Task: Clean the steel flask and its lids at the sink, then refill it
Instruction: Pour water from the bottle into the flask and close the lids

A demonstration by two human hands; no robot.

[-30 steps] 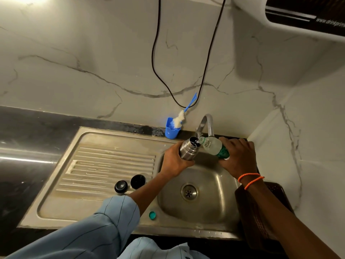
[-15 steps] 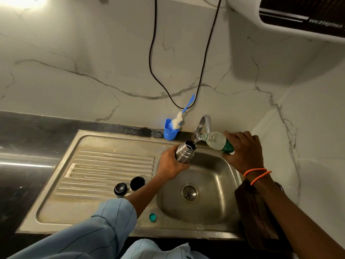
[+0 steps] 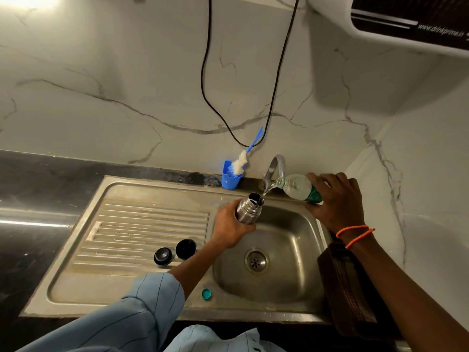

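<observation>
Over the sink (image 3: 299, 219), left hand (image 3: 229, 226) grips flask (image 3: 248, 208); right hand (image 3: 335, 199) tilts bottle (image 3: 297, 186).

Left arm: pale blue sleeve (image 3: 132, 318) with thin dark vertical stripes, cuff pushed up to mid-forearm, leaving the left hand (image 3: 229, 226) bare. Right arm: unsleeved; two thin orange thread bands (image 3: 354, 233) circle the wrist behind the right hand (image 3: 335, 201).

A home kitchen is shown: a steel sink (image 3: 291, 224) with ribbed drainboard (image 3: 142, 232) is set into a dark countertop (image 3: 38, 189), backed by marble-look wall (image 3: 127, 85), and a water purifier (image 3: 406, 24) is mounted above.
</observation>
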